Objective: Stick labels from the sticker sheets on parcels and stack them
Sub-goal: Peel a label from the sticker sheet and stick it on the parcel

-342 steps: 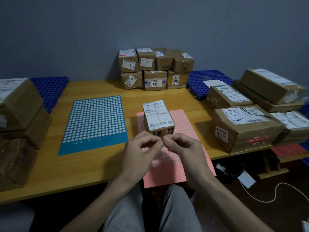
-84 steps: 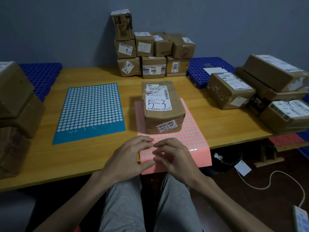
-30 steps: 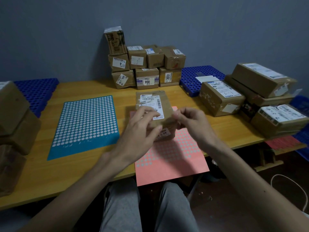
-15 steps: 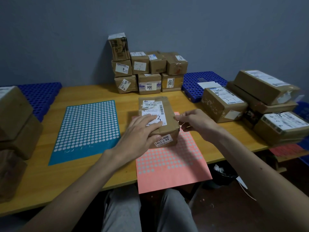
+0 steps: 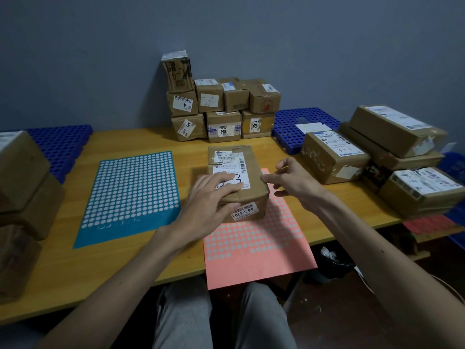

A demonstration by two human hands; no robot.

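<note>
A brown parcel [image 5: 247, 161] with white shipping labels lies on the far end of the pink sticker sheet [image 5: 256, 245], which overhangs the table's front edge. My left hand [image 5: 208, 197] rests on the parcel's top, fingers straight across the handwritten label and thumb down its near face. At the parcel's right top edge is my right hand [image 5: 293, 182], fingers loosely spread with the fingertips touching the edge; I cannot see a sticker in it. The blue sticker sheet [image 5: 130, 195] lies flat to the left. Stacked small parcels [image 5: 221, 109] stand against the back wall.
Larger parcels [image 5: 332, 157] are piled at the table's right, and more boxes [image 5: 22, 182] stand at the left edge. Blue perforated pallets [image 5: 302, 122] lie at the back right, with another [image 5: 63, 144] at the back left. My knees are under the wooden table [image 5: 105, 273].
The small parcel went onto the back stack and a larger one came onto the pink sheet. Both hands moved from the sheet to this parcel; in the last half second they hardly shifted.
</note>
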